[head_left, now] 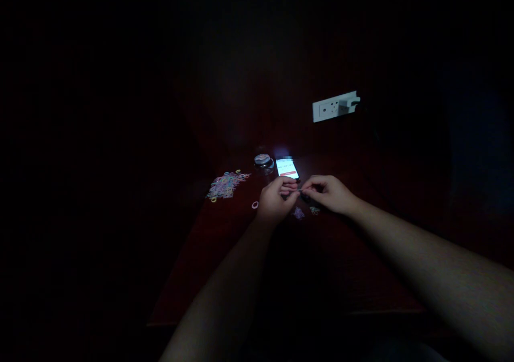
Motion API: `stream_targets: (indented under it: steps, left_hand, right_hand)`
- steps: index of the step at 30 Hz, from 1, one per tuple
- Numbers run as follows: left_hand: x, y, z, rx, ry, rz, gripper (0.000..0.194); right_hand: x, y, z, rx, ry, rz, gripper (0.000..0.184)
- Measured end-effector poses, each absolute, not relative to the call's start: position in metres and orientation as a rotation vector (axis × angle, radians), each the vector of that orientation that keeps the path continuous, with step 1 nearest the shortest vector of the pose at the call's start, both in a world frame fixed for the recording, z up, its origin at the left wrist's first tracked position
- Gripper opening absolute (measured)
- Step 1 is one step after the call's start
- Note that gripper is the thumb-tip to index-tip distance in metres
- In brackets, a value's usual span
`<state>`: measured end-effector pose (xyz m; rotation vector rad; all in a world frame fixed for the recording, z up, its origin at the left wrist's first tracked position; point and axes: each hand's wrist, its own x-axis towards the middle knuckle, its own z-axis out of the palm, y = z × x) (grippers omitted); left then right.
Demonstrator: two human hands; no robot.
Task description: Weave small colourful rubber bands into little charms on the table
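Note:
My left hand (276,197) and my right hand (327,193) meet over the dark red table, fingertips close together. Both pinch a thin, pale thing between them that looks like a small elastic band (300,190); its shape is mostly hidden by the fingers. Just below the hands lie a little heap of purple bands (297,213) and a smaller group of pale greenish bands (315,210). A single pink ring-shaped band (255,205) rests left of my left hand. Farther left is a large mixed pile of coloured elastic bands (228,184).
A lit phone (287,168) stands behind my hands, with a small lidded clear jar (264,164) to its left. On the wall is a white socket panel (329,108) with a plug in it. The table's (193,276) left and front edges show faintly; the surroundings are very dark.

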<state>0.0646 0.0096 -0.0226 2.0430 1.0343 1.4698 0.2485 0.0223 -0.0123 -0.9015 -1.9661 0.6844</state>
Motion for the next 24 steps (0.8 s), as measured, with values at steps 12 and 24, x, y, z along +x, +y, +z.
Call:
stream_targets:
  steps: [12, 24]
  left_hand:
    - [0.0638, 0.0085, -0.0221, 2.082, 1.13, 1.39, 0.02]
    - [0.0647, 0.0065, -0.019, 2.092, 1.172, 1.386, 0.019]
  right_hand:
    - [0.2476, 0.0217, -0.0123, -0.901, -1.982, 0.686, 0.025]
    - [0.2471, 0.0183, -0.0109, -0.915, -1.974, 0.711, 0.025]
